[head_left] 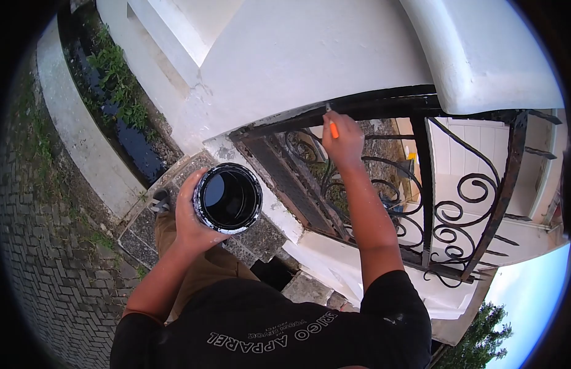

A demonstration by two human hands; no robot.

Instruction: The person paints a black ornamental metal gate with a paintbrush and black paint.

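The orange-handled paintbrush is lying in the right hand, whose fingers are bending round the handle and pinching it. Its long axis is running nearly straight away from the body, with the tip just past the fingers at the edge of a black frame bar — whether the bristles are touching metal or the white wall beside it is too small to tell. The bar is slanting from near left to far right, crossing the brush's line; the right hand is the nearer one to it. The left hand is gripping an open paint pot round its left side; the pot is sitting closer to the body and left of the brush, its inside looking black and glossy. Farther out, the wrought-iron gate is spreading behind and rightward of the right hand, while a drain is running along the left — block paving beyond.
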